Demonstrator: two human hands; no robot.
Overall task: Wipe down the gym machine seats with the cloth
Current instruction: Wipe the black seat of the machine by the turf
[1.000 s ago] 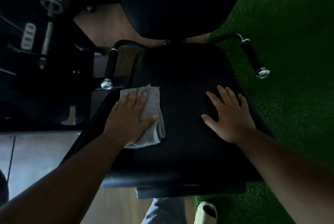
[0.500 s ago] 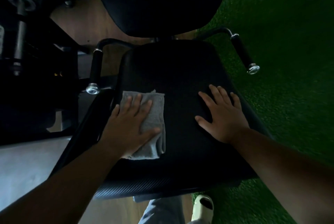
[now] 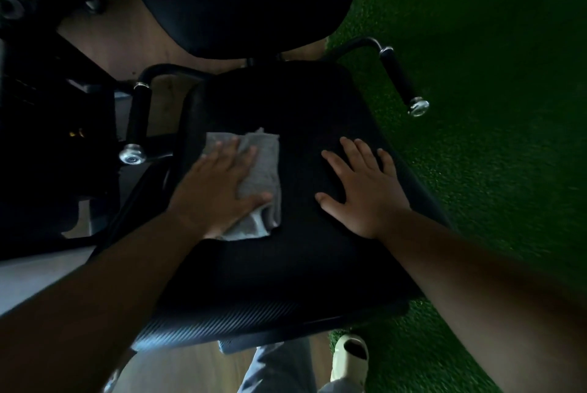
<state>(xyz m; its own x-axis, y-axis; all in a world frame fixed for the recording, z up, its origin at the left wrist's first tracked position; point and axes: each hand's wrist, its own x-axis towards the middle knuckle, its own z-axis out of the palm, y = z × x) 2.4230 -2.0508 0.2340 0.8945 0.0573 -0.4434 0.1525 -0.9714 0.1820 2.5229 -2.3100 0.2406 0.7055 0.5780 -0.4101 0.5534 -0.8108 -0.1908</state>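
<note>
A: How far along are you?

B: Mid-wipe, I'd judge; your left hand (image 3: 219,189) presses the cloth (image 3: 263,170) flat-fingered on the seat's (image 3: 301,265) left side; your right hand (image 3: 362,189) rests spread and empty on its right; the front, the right side and the other seats look left to do.

A: Anything changed?

B: The cloth has slid right, toward the middle; your right hand hasn't moved.

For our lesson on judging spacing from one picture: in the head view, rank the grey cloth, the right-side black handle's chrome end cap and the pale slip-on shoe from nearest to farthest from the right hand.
Measured from the right hand, flat on the black seat:
1. Grey cloth, just left, under the left hand.
2. Chrome end cap of the right-side black handle, up and right, over the green turf.
3. Pale slip-on shoe, below the seat's front edge.
</note>
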